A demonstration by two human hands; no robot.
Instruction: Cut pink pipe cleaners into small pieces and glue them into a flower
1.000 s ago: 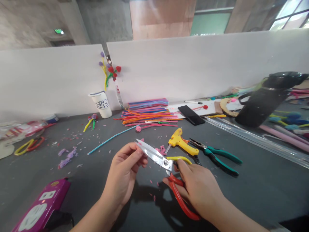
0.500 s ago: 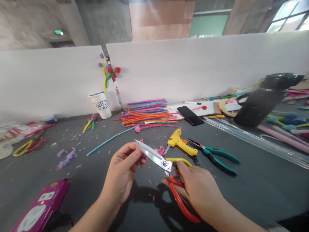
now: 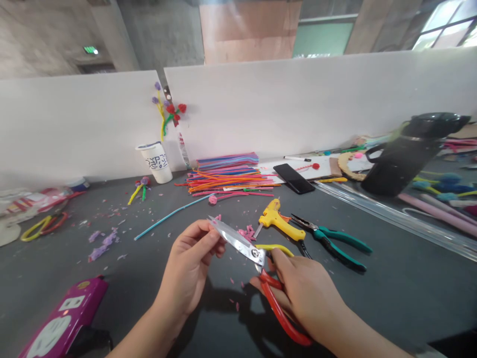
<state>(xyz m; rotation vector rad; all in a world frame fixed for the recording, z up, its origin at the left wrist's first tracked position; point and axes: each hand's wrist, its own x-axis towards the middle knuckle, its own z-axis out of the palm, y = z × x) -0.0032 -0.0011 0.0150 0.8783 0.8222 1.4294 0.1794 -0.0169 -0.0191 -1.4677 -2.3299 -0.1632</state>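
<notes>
My right hand [image 3: 301, 286] is wrapped round the handles of a pair of scissors [image 3: 238, 242], one grip red and the other yellow. The blades slant up and left and lie almost together. At their tips my left hand [image 3: 196, 258] is closed in a pinch, thumb against forefinger. A bit of pink shows just beyond the blade tips, but what the left fingers hold is mostly hidden. Past the scissors lie pink fuzzy scraps [image 3: 246, 232] and a yellow glue gun [image 3: 281, 222].
Green-handled pliers [image 3: 335, 243] lie to the right, near a black phone [image 3: 294, 178] and a black jug [image 3: 404, 156]. Behind are a pile of coloured pipe cleaners [image 3: 227, 176] and a paper cup [image 3: 156, 163]. At left are purple scraps [image 3: 104, 243] and a magenta device [image 3: 67, 315].
The scissors' lower red handle has shifted very slightly down and right, with the blades turning a little. My left hand keeps its pinch in the same place.
</notes>
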